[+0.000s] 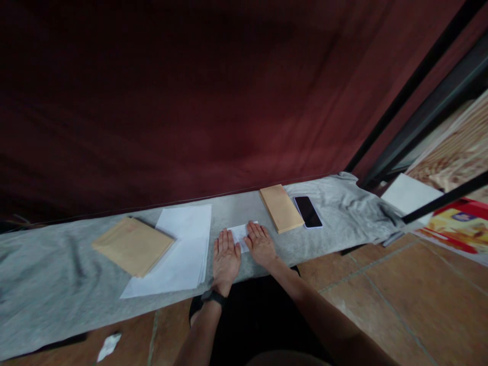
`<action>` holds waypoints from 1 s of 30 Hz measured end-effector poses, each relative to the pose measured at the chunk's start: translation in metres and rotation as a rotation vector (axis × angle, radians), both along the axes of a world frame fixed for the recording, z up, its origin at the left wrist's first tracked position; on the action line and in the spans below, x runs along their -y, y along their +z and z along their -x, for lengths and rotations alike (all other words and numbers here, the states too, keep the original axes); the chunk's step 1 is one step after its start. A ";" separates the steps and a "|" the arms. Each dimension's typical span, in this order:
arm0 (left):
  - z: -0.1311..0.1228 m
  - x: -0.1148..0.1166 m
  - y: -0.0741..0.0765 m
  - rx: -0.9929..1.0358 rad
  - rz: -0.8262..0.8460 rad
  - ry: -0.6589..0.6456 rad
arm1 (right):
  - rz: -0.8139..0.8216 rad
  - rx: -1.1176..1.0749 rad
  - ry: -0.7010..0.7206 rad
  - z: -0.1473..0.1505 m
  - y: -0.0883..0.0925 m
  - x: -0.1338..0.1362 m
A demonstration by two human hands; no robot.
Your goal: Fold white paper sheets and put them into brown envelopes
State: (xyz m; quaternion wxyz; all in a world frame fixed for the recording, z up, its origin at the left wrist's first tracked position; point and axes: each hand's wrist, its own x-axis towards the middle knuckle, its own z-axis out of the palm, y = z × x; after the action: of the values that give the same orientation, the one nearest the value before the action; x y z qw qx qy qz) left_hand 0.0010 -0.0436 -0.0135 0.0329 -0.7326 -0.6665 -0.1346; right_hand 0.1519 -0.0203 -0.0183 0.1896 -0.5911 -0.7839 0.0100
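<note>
The left hand [226, 259] and right hand [260, 244] lie flat and open, gripping nothing. The right rests on a small folded white paper [239, 235] on the grey cloth [57, 264], and the left lies at the paper's 8 o'clock edge. A stack of white paper sheets [183, 249] sits at 9 o'clock and a tan paper envelope [281, 207] at 1 o'clock.

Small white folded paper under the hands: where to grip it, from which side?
Probably grip the far edge of the small white folded paper, pinching from the far side. It lies flat on the grey cloth, the right hand covers its right end and the left hand flanks its near-left side, so only that strip shows free.
</note>
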 end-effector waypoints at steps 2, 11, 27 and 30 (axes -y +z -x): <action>0.000 0.000 -0.001 0.001 0.006 0.002 | -0.015 0.007 -0.023 -0.006 -0.002 0.002; -0.001 -0.002 0.001 -0.002 0.022 0.019 | -0.020 0.031 -0.074 -0.015 -0.003 0.006; -0.019 -0.017 -0.001 0.016 0.066 -0.097 | 0.004 0.024 -0.074 -0.013 -0.003 0.006; -0.004 -0.013 -0.004 -0.001 0.029 -0.056 | -0.035 0.007 -0.085 -0.012 -0.005 0.006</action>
State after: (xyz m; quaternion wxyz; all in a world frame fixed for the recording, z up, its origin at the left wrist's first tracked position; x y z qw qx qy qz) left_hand 0.0053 -0.0309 -0.0175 0.0188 -0.7516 -0.6474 -0.1255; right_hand 0.1642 -0.0268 -0.0237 0.1975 -0.6205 -0.7588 -0.0141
